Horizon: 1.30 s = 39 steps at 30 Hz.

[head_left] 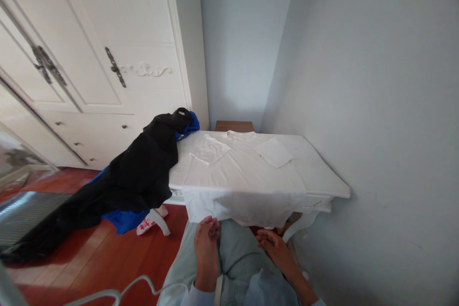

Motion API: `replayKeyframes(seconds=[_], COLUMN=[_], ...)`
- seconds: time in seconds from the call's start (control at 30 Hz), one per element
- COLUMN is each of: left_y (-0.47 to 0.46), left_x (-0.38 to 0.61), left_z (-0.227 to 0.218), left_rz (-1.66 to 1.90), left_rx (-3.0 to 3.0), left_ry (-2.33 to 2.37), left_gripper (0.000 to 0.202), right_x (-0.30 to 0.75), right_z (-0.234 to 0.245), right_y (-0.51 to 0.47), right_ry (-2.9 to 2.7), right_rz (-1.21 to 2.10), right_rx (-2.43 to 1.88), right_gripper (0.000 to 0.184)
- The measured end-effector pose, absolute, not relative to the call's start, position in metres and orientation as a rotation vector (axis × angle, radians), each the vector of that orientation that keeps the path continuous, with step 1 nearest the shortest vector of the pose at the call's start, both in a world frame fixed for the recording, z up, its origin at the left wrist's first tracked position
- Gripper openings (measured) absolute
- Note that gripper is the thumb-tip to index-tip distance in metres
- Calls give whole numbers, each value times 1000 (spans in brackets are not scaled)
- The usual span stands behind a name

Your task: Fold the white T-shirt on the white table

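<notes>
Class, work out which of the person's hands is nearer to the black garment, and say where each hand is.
Left. The left hand is to the right of the black garment, apart from it; the right hand is farther right.

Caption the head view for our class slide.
White T-shirt spread across a white table beside a black garment; left hand and right hand in front, apparently empty.

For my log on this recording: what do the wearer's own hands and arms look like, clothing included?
Each grip is a bare human hand; no glove shows on the left hand or the right hand. The left sleeve is pale blue, ending near the wrist. Only a pale blue corner of the right sleeve shows. I see no markings.
</notes>
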<state>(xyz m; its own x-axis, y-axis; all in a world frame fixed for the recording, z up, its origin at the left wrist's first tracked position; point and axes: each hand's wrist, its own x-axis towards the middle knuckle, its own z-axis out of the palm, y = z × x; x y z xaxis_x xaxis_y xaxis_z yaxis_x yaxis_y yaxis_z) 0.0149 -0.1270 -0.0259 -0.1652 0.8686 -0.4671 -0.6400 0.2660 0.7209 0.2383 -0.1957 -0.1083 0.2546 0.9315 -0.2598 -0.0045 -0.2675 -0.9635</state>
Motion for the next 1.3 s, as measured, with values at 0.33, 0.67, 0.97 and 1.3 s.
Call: replayKeyframes(seconds=[0.33, 0.67, 0.97, 1.3], left_y=[-125, -129, -145, -149], left_x=[18, 33, 53, 55], left_z=[-32, -54, -67, -74], left_rz=[1267, 1138, 1020, 947], left_rx=[319, 283, 306, 331], left_ry=[1174, 1180, 1168, 1229], left_gripper=[35, 29, 34, 29], right_x=[225, 233, 238, 239], right_z=[-89, -133, -152, -170], right_y=[-193, -190, -198, -197], right_ry=[-1023, -1009, -1064, -1039], right_rz=[1183, 1199, 1134, 1149], right_rx=[-1588, -1582, -1646, -1637], right_gripper=[43, 65, 53, 47])
